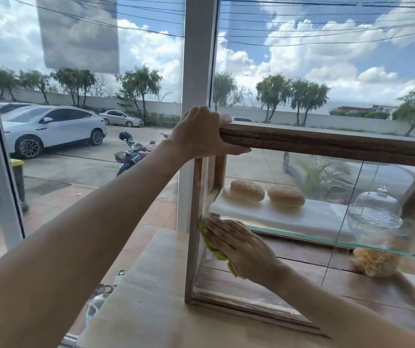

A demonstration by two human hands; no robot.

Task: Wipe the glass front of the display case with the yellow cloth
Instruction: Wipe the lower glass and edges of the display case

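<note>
Yellow cloth (215, 249) lies flat under the right hand (241, 247), fingers straight, pressed on the case's glass front (301, 280) near its left edge. The left hand (201, 134) grips the wooden top (327, 144). Hard pressing could shift the case.

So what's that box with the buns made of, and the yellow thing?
The display case has a frame that looks like rough, worn brown wood with visible grain. Its front is clear glass, since the buns show through. The yellow cloth under the right hand looks soft and crumpled, probably fabric.
</note>
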